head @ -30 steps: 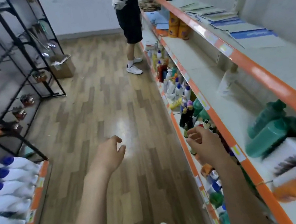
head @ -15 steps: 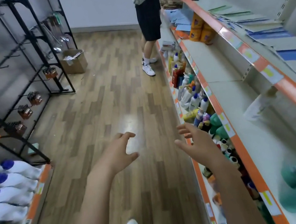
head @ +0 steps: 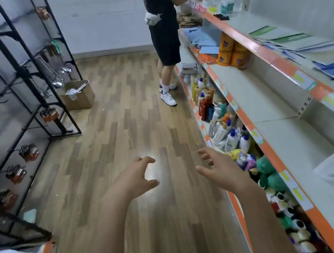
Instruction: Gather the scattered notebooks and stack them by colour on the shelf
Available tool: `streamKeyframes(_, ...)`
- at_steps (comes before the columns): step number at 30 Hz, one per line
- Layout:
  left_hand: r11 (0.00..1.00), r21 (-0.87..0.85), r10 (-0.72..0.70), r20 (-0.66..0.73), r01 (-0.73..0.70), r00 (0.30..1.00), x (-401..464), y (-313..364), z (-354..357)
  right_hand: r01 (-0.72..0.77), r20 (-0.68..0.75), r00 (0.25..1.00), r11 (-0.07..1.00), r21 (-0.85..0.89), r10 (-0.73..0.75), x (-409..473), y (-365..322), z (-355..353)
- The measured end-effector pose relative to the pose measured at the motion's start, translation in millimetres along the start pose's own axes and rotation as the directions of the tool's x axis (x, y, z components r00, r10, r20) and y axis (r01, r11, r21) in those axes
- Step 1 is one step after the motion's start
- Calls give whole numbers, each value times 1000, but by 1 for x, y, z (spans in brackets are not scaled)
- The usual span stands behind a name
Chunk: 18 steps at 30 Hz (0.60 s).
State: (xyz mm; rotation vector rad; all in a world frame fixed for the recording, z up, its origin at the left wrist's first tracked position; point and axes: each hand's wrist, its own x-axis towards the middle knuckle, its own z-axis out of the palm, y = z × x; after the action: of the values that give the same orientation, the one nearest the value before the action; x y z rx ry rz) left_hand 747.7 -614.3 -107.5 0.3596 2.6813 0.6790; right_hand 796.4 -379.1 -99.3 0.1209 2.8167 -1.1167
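Both hands are empty: the left hand [head: 136, 180] and right hand [head: 219, 167] hang over the aisle with loosely curled fingers. The notebooks [head: 293, 45] lie scattered on the top shelf [head: 279, 65], well ahead. This looks like the approach step; next, reach up and collect one colour.

No text is readable; the shelf-edge labels [head: 256, 135] right of the hands are too blurred.
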Motion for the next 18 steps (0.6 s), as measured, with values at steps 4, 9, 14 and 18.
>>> streamKeyframes(4,1000,-2,20,38,-20,999,53,-6,-22,-37,-29,999,998,50,39,46,-6,-3)
streamKeyframes(9,999,-9,49,63,-48,997,110,0,-38,-103,-68,992,990,94,109,90,1,-20)
streamKeyframes(14,994,-13,105,128,-104,986,179,18,-44,-160,-135,975,980,121,176,143,20,-44)
streamKeyframes(18,983,5,180,128,-182,975,249,46,-53,-203,-158,962,969,141,224,198,41,-72)
